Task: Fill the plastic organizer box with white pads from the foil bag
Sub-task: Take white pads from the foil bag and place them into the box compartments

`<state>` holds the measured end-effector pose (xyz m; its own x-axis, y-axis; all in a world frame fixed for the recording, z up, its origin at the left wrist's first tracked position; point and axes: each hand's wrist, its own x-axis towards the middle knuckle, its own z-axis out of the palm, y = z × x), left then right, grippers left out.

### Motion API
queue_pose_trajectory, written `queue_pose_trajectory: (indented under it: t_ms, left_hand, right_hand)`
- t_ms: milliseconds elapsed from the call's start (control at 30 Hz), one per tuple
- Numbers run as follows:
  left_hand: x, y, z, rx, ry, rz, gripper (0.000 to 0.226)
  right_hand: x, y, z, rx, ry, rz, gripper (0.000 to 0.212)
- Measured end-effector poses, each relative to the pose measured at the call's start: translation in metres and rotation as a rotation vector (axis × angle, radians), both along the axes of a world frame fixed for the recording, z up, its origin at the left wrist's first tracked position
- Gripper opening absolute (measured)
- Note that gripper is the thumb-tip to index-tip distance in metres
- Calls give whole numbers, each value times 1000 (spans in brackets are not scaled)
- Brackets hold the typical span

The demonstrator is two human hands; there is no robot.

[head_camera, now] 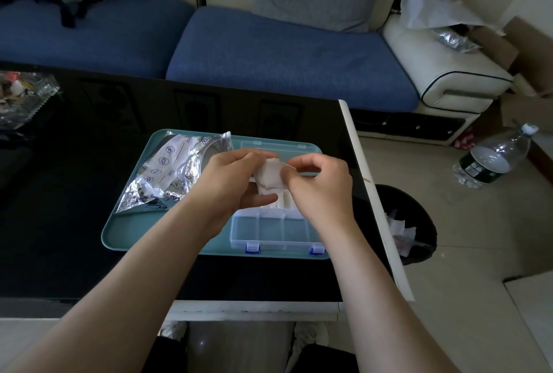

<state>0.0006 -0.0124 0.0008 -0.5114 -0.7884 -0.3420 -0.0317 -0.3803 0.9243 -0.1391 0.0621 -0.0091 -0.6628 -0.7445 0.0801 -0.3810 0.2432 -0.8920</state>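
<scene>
A clear plastic organizer box (276, 230) with blue latches lies open on a teal tray (131, 235); its lid stands toward the sofa. White pads (284, 203) fill the box's far compartments, while the near ones look bare. Above the box, my left hand (232, 182) holds a stack of white pads (269, 176), and my right hand (318, 184) pinches the top pad of that stack. The crumpled foil bag (170, 170) lies on the tray's left part, its mouth toward the box.
The tray sits on a black glossy table (74, 163) whose right edge is close to the box. A black waste bin (410, 223) and a plastic bottle (493, 157) stand on the floor to the right. A glass dish (24, 94) sits far left.
</scene>
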Motion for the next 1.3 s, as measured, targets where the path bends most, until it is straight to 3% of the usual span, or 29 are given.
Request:
queue_pose_trajectory:
  t_ms: [200, 600, 767, 900, 1133, 1300]
  left_hand:
    - [0, -3, -4, 35, 26, 17, 24]
    - [1, -3, 0, 121, 109, 20, 30]
    - [0, -8, -7, 40, 36, 34, 24]
    - [1, -11, -13, -24, -51, 70, 16]
    - [4, -7, -9, -126, -69, -69, 25]
    - [3, -6, -5, -13, 1, -126, 38]
  right_hand:
    - [-2, -1, 0, 12, -228, -30, 8]
    - [-3, -1, -1, -28, -348, -51, 19]
    - [-4, 1, -3, -122, -174, -71, 36]
    - [-6, 4, 1, -168, -107, 48, 39]
    - [1, 3, 1, -180, 74, 155, 46]
    - [1, 2, 3, -227, 142, 116, 34]
